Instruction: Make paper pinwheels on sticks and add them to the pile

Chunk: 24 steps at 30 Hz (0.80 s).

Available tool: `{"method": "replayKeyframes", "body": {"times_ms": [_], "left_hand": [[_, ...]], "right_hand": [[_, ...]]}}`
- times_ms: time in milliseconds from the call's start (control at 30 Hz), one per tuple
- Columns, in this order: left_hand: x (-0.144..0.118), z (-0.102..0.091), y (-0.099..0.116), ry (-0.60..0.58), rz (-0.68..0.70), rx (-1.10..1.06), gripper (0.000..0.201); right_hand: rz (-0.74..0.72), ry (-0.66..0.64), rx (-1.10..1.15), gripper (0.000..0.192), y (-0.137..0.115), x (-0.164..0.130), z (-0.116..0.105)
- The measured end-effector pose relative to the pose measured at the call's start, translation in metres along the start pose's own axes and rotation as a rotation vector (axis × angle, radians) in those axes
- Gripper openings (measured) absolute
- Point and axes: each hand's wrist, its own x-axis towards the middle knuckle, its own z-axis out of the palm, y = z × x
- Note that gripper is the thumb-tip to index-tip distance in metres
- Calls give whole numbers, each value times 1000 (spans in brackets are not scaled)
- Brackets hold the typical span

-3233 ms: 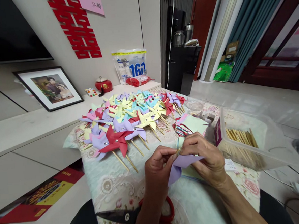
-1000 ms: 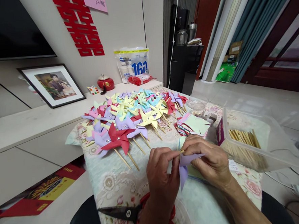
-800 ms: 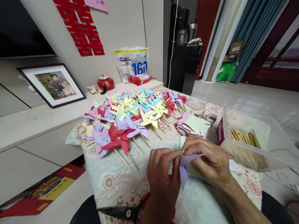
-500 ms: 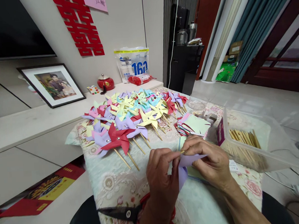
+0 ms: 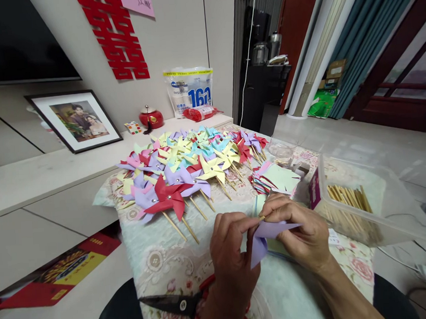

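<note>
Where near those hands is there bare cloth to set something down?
Left of the left hand, bare tablecloth lies between the pinwheels and the scissors. Another patch spreads toward the person, between the forearms. It's crowded at the far side, heaped with pinwheels, and rightward, with the paper stack and plastic box of sticks.

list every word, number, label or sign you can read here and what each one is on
"160": large blue digits on the plastic bag; its smaller print is not safely readable
"囍": the red paper cut-out
Pink note: handwriting, cut off, unreadable
Purple label: too blurred
Red and yellow carton: lettering too blurred
White slip: too small
</note>
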Motion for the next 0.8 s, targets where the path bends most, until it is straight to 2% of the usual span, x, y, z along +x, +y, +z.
{"method": "replayKeyframes", "body": {"times_ms": [333,633,800], "left_hand": [[0,-2,2,-16,-12,-33,23],[-4,2,1,-19,-35,-51,24],[-2,0,2,-18,-7,-14,24]], "right_hand": [[17,28,29,17,-1,-1,0],[-29,52,16,14,-3,3,0],[1,51,16,11,1,0,1]]}}
